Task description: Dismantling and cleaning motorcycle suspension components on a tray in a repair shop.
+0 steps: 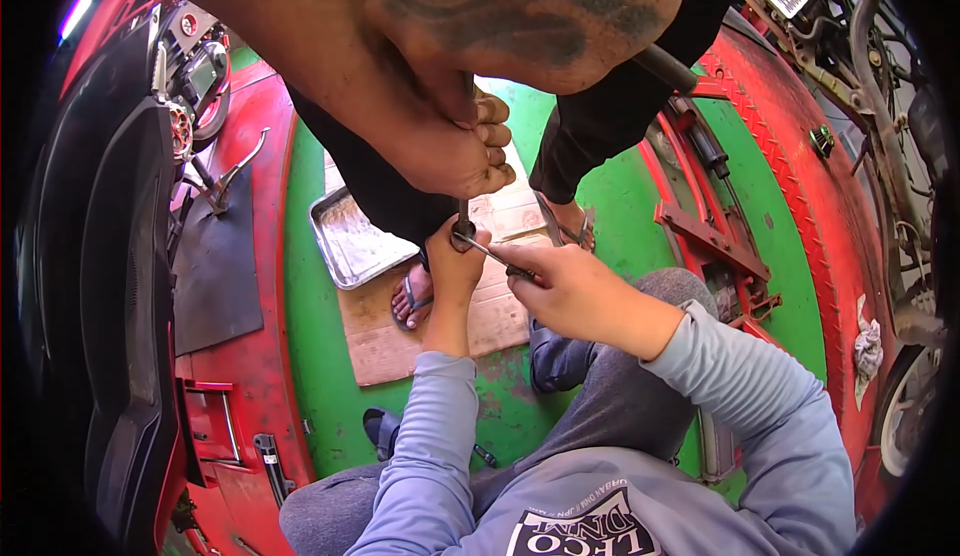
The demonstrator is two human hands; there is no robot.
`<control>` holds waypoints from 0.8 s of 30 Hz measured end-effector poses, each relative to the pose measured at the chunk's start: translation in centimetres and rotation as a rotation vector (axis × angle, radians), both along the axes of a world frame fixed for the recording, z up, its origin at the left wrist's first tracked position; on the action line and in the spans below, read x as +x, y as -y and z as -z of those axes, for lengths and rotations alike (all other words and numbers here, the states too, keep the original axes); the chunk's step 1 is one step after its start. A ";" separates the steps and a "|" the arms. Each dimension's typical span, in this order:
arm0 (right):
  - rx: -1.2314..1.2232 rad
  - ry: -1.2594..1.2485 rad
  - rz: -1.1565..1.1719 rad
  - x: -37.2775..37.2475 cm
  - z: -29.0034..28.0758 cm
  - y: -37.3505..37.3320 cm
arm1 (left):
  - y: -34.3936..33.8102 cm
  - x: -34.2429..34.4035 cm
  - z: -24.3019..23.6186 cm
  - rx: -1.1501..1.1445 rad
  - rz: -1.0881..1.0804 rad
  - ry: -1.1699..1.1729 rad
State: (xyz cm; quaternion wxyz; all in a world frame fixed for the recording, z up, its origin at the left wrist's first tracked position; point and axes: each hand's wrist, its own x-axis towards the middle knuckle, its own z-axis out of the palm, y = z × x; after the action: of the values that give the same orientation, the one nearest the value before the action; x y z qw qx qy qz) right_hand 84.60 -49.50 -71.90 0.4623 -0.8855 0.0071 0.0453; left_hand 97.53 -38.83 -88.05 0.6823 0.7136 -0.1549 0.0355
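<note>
My left hand [457, 259] is closed around the lower end of an upright metal rod [463, 212], just beneath a dark round fitting [462, 230]. In my right hand [580, 291] is a thin screwdriver [489, 252], its dark handle mostly hidden by my fingers and its tip against the fitting. A co-worker's fist [462, 159] grips the rod directly above my hands. The co-worker's other hand [540, 16], tattooed on the back, is higher up and covers the rod's upper part.
A shallow metal tray [335, 268] lies by cardboard [370, 341] on the green floor. Red lift platforms [270, 356] flank me, with motorcycle parts [870, 86] at right and a black body panel [110, 256] at left. The co-worker's sandalled foot [412, 296] is near my left hand.
</note>
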 end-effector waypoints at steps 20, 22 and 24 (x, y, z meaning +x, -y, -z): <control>-1.163 0.349 -0.320 0.7 -1.9 -1.5 | 0.0 -0.2 1.0 -0.125 0.011 -0.141; -1.091 0.440 -0.383 1.5 -2.5 -1.3 | 0.1 -0.3 0.7 -0.190 0.013 -0.137; -1.055 0.483 -0.424 2.0 -3.0 -1.6 | 0.1 -0.5 0.5 -0.227 0.007 -0.139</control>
State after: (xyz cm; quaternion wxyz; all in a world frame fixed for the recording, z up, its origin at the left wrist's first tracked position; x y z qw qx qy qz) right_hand 86.60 -47.94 -68.87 -0.0685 -0.9623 -0.2524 -0.0752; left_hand 97.01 -38.93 -88.56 0.7678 0.6321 -0.1047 0.0009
